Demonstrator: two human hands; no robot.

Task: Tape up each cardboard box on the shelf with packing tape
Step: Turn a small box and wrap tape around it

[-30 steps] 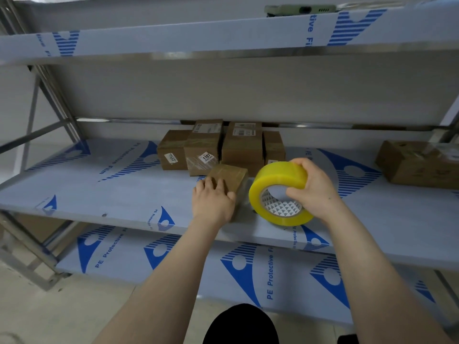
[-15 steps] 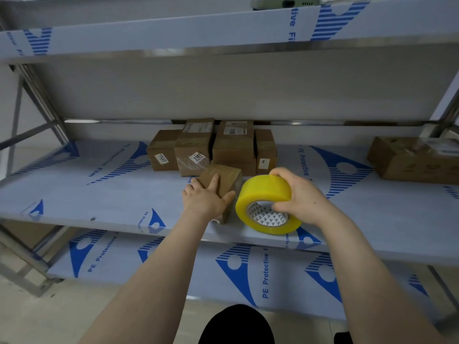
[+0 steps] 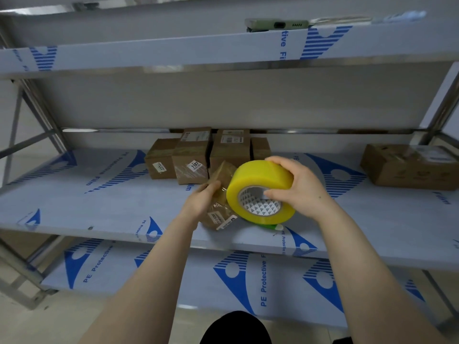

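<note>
Boxes [image 3: 191, 157] grouped at back of middle shelf [image 3: 99, 207]. In front, small box [image 3: 218, 217] tilted near shelf edge, grasped by curled left hand [image 3: 198, 203], right part hidden behind tape roll [image 3: 258, 177]. Roll clasped by right hand [image 3: 300, 192], thumb in core. Far right, another box [image 3: 407, 170], blurred, cut off by frame edge.

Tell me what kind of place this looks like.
Probably a stockroom or packing area: metal shelves in protective film, labelled boxes on one, and a tape roll in the right hand.

Small box [image 3: 219, 194] on shelf [image 3: 99, 207], tape roll [image 3: 260, 192] just right, box cluster [image 3: 206, 155] behind
</note>
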